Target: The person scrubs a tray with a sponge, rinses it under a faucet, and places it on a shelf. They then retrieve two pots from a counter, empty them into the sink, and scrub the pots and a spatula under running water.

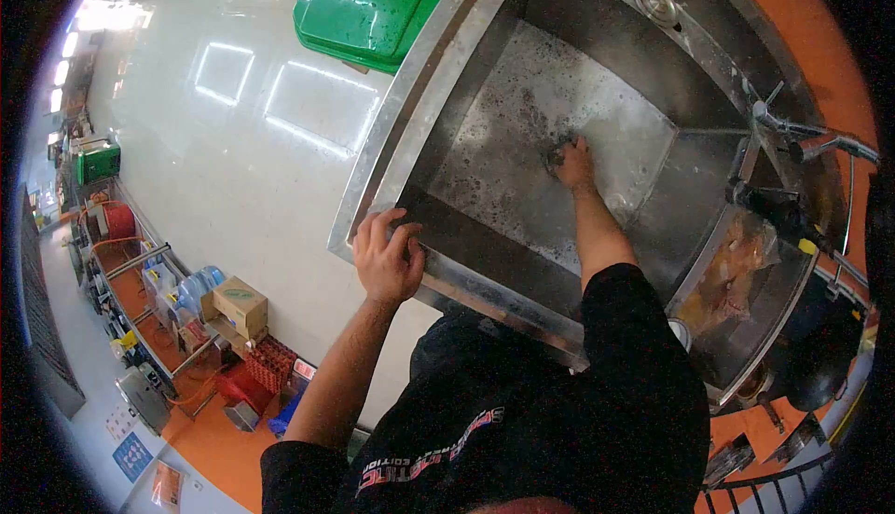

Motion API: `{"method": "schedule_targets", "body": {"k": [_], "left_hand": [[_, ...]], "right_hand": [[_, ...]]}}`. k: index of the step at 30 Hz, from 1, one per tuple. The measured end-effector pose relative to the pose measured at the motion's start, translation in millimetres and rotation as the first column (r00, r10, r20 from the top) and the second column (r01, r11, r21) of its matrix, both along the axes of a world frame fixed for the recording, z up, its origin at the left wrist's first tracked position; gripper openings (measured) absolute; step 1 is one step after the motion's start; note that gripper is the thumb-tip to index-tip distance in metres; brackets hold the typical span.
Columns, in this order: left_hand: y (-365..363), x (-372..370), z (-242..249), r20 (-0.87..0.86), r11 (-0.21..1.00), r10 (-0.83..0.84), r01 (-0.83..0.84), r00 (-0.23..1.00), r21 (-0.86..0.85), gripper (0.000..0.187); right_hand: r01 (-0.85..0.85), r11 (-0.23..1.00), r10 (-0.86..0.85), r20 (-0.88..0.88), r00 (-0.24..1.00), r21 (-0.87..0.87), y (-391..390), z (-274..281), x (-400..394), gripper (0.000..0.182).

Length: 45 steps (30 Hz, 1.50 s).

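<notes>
A large steel sink [446,65] fills the middle of the view, with foamy, speckled liquid over its floor. My right hand [574,164] reaches down into the sink, its fingers curled around something dark and small that I cannot make out. My left hand [387,255] rests on the sink's near left corner, fingers apart and bent over the metal rim, holding nothing. A round metal drain piece [656,3] sits on the far ledge.
A green lid [373,6] stands beyond the sink's left edge. On the right are a faucet [811,132], a dark spray handle [769,205] and a smaller basin with a plastic bag [732,276]. Lower left, shelving holds a cardboard box [240,307] and a red basket [270,362].
</notes>
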<state>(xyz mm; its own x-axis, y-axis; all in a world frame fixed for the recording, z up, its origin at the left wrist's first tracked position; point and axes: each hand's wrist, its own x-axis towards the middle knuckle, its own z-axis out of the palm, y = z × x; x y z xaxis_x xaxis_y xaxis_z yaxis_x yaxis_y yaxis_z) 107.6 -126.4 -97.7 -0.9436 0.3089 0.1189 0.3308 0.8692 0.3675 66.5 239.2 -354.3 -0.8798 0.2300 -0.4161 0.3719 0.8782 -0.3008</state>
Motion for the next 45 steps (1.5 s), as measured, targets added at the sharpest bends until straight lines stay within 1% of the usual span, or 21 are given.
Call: {"method": "schedule_targets", "body": {"k": [2,3,5,6,8,11,12,14,18,20,23,27,30,33,35,36,38,39,42,44,45], "left_hand": [[-0.2,-0.2,0.4,-0.013,1.0,-0.009,0.008,1.0,-0.024,0.021],[0.1,-0.1,0.4,-0.014,1.0,-0.008,0.008,1.0,-0.026,0.021],[0.5,0.2,0.3,0.001,1.0,0.005,-0.005,1.0,-0.022,0.021],[1.1,-0.4,0.3,-0.001,1.0,0.006,-0.006,1.0,-0.025,0.021],[1.4,-0.4,1.1,0.008,1.0,0.002,-0.002,1.0,-0.026,0.022],[0.4,-1.1,0.2,-0.002,1.0,-0.007,0.007,1.0,-0.026,0.022],[0.6,-0.4,0.2,0.0,1.0,-0.007,0.007,1.0,-0.025,0.022],[0.4,-0.9,-0.1,0.002,0.999,0.0,0.0,1.0,-0.032,0.023],[-0.8,-0.5,0.1,0.022,1.0,0.004,-0.003,1.0,-0.026,0.023],[-0.1,-1.0,0.6,0.018,1.0,0.001,-0.001,1.0,-0.017,0.023],[-0.8,-0.7,0.0,0.027,0.999,0.006,-0.006,1.0,-0.031,0.022],[-0.7,-1.9,1.0,0.021,1.0,0.0,0.0,1.0,-0.018,0.021],[-1.2,-1.4,2.2,0.023,1.0,-0.008,0.008,1.0,-0.022,0.021],[-1.6,-1.7,2.1,0.04,0.999,0.004,-0.003,0.999,-0.044,0.021],[-2.2,-2.0,1.5,0.033,0.999,-0.001,0.003,0.999,-0.048,0.021],[-2.4,-1.8,2.2,0.03,0.999,-0.007,0.009,1.0,-0.045,0.021],[-1.0,-0.5,4.0,0.022,0.999,0.004,-0.004,1.0,-0.036,0.022],[-1.4,-0.3,4.0,0.016,1.0,0.0,0.001,1.0,-0.03,0.022],[-2.9,1.4,6.3,0.011,1.0,0.014,-0.014,1.0,0.02,0.022],[-5.3,1.8,10.4,0.021,0.994,0.016,-0.018,1.0,0.109,0.024],[-10.9,2.4,9.1,0.009,0.992,0.014,-0.015,1.0,0.125,0.024]], "right_hand": [[-0.042,0.996,0.033,0.104,0.994,0.083,-4.4,14.4,-5.8,0.058],[-0.042,0.996,0.034,0.103,0.994,0.081,-5.1,12.0,-6.4,0.058],[0.064,0.995,-0.074,0.13,0.989,0.077,-8.6,6.6,-7.5,0.062],[0.063,0.995,-0.072,0.128,0.989,0.073,-9.4,8.2,-7.7,0.062],[0.214,0.976,-0.216,0.069,0.974,0.044,-10.5,12.5,-3.4,0.066],[0.269,0.963,-0.268,0.049,0.962,-0.017,-10.8,24.8,-4.4,0.067],[0.269,0.963,-0.268,0.051,0.962,-0.015,-9.8,20.6,-1.8,0.067],[0.221,0.975,-0.217,-0.145,0.965,0.011,-4.8,-1.5,3.8,0.06],[0.207,0.978,-0.203,-0.178,0.963,-0.001,-0.6,-8.8,3.4,0.048],[0.226,0.967,-0.244,-0.166,0.956,-0.119,0.7,2.3,3.8,0.042],[0.231,0.969,-0.246,-0.271,0.93,-0.087,4.6,-21.1,12.2,0.041],[0.266,0.957,-0.288,-0.256,0.923,-0.119,0.0,-17.5,11.2,0.041],[0.302,0.942,-0.334,-0.311,0.89,-0.149,-4.8,-21.8,13.7,0.042],[0.287,0.938,-0.338,-0.327,0.882,-0.197,-10.4,-17.8,12.8,0.046],[0.363,0.916,-0.4,-0.33,0.855,-0.171,-14.3,-4.4,11.5,0.056],[0.368,0.914,-0.404,-0.334,0.852,-0.17,-15.5,-1.6,12.2,0.056],[0.407,0.885,-0.466,-0.416,0.781,-0.228,-15.9,5.8,11.1,0.069],[0.409,0.884,-0.468,-0.423,0.776,-0.226,-16.6,12.6,10.8,0.069],[0.378,0.903,-0.43,-0.42,0.799,-0.204,-15.2,36.7,10.1,0.074],[0.255,0.937,-0.334,-0.404,0.851,-0.238,-13.1,52.3,13.5,0.074],[0.254,0.94,-0.33,-0.42,0.845,-0.227,-14.8,63.7,14.1,0.074]]}}
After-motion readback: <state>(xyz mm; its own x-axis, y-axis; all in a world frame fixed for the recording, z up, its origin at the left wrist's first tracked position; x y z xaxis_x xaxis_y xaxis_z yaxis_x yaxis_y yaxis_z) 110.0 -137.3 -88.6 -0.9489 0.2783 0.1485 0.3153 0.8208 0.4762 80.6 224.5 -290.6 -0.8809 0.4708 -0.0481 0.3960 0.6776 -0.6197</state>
